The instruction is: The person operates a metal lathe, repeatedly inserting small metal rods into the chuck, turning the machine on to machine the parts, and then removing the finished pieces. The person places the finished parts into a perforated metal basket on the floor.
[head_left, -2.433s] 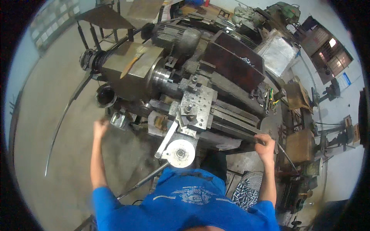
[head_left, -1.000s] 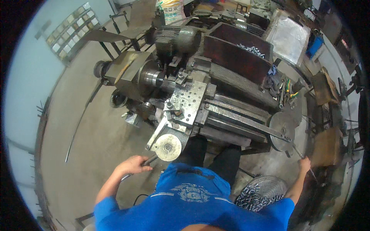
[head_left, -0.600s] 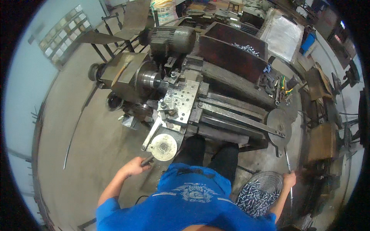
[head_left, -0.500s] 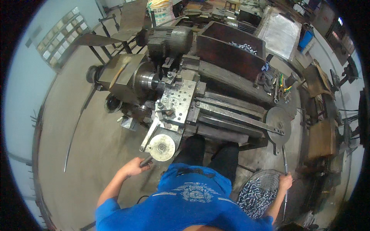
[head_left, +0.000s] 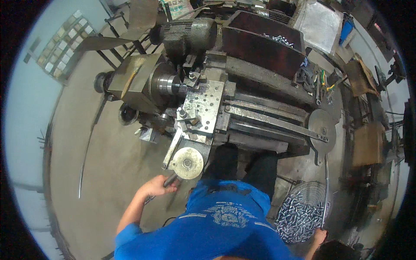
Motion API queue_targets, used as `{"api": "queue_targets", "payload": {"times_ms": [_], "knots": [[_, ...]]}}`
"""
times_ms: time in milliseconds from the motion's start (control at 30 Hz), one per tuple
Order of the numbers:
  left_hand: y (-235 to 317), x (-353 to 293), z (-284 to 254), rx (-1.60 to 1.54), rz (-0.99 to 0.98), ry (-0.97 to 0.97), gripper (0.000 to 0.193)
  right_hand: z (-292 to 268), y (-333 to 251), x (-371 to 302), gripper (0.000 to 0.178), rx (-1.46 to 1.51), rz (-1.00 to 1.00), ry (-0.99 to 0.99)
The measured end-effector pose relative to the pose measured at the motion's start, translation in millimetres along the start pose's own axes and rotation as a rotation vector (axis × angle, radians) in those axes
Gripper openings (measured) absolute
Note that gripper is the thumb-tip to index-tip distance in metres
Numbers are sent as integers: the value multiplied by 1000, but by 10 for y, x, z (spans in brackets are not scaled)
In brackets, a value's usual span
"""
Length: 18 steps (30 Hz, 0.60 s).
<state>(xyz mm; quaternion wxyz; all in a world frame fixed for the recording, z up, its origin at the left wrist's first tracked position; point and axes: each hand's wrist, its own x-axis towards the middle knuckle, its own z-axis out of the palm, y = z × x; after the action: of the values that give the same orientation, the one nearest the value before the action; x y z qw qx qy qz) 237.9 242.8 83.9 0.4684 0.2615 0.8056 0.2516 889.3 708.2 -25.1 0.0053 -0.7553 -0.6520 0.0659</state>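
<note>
My left hand is closed round the dark handle that sticks out of a pale round handwheel. The handwheel sits at the near end of a lathe's cross slide, a steel plate full of holes. Low on the right, my right hand grips the lower end of a long thin metal lever. This lever runs up to a large round disc, which a flat bar joins to the slide. Left of the slide is the shiny chuck; any workpiece there is too small to tell.
A mesh basket of small metal cylinders stands beside my right leg. Behind the lathe are a motor and a dark box with more pieces. A brush lies on the headstock; wrenches and pliers lie at the right.
My right hand has moved down toward the lower edge, to the lever's end. My left hand stays on the handwheel's handle. The whole view has shifted slightly.
</note>
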Motion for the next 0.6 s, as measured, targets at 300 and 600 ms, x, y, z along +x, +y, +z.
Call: {"api": "queue_targets", "payload": {"times_ms": [300,600], "knots": [[32,86,32,-158,32,3,25,288,169,-375,30,-152,-84,163],[-37,111,66,-241,40,-43,29,295,343,-627,28,-50,-158,103]]}}
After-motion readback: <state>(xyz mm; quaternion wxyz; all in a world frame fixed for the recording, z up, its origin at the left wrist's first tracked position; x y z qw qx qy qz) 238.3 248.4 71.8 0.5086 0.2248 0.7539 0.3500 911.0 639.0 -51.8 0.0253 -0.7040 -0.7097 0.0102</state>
